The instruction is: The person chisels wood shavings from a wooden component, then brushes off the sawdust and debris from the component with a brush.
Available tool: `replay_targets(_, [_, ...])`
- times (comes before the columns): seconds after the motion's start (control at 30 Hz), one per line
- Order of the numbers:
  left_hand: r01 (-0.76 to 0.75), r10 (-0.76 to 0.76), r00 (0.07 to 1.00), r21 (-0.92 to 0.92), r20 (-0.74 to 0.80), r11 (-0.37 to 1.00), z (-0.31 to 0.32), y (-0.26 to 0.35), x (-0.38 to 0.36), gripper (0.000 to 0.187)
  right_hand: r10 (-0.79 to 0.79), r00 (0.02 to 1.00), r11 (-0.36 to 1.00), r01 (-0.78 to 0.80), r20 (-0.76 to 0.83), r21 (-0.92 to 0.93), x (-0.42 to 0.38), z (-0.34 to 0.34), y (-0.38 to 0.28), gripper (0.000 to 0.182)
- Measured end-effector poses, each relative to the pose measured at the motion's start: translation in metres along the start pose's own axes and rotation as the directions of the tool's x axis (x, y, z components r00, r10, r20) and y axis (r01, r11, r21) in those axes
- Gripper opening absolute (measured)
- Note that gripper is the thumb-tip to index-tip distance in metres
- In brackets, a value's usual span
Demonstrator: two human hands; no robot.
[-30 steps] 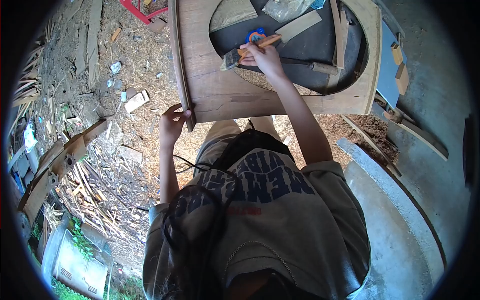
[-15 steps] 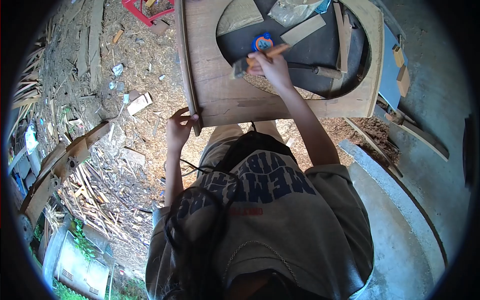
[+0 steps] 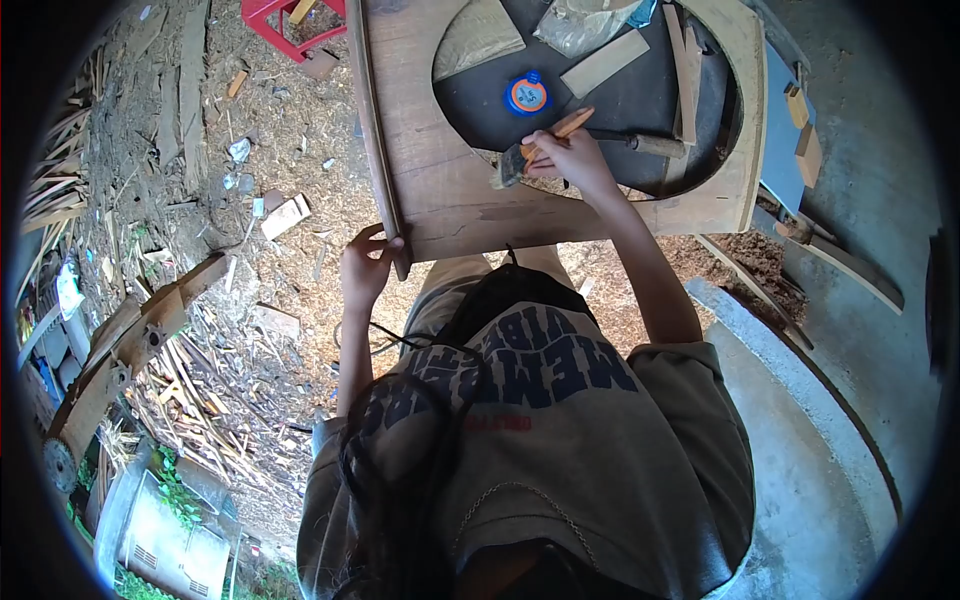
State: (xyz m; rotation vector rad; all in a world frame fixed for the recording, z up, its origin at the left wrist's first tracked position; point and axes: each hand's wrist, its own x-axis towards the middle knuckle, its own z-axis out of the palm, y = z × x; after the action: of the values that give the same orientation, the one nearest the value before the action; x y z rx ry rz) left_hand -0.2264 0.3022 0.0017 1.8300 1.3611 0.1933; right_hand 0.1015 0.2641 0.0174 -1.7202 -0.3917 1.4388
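Observation:
A flat wooden panel (image 3: pixel 440 190) with a large rounded opening lies in front of me, and a narrow wooden strip (image 3: pixel 377 150) runs along its left edge. My left hand (image 3: pixel 367 265) pinches the near end of that strip at the panel's corner. In my right hand (image 3: pixel 568 162) is a brush (image 3: pixel 512 165) with an orange handle, its bristles over the near edge of the opening. Beyond the brush, a blue and orange tape measure (image 3: pixel 528 94) rests on the dark surface inside the opening. A wood-handled tool (image 3: pixel 655 145) lies to the right of my right hand.
Inside the opening are a plastic bag (image 3: pixel 585 25) and loose wood pieces (image 3: pixel 606 63). A red stool (image 3: pixel 290 30) stands at the upper left. Scrap wood (image 3: pixel 190 380) and shavings cover the ground at left. A curved board (image 3: pixel 800 400) lies at the right.
My right hand has moved the brush right and toward me, away from the tape measure. My left hand stays at the strip's end.

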Motion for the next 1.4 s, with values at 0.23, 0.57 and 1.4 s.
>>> replay_targets(0.23, [-0.004,0.004,1.0,0.031,-0.011,1.0,0.001,0.002,-0.001,0.034,-0.23,0.973,0.969,0.232,-0.03,0.084,0.052,0.059,-0.033,0.035])
replay_targets(0.57, [-0.038,0.037,0.999,0.06,0.011,0.997,0.0,-0.001,0.001,0.035,-0.118,0.985,0.993,0.116,-0.129,-0.023,-0.003,0.0,0.029,0.029])
replay_targets(1.4, [0.007,-0.007,1.0,0.085,-0.001,0.996,0.006,0.005,-0.003,0.031,-0.248,0.966,0.763,0.243,0.076,-0.598,-0.01,-0.02,0.011,0.04])
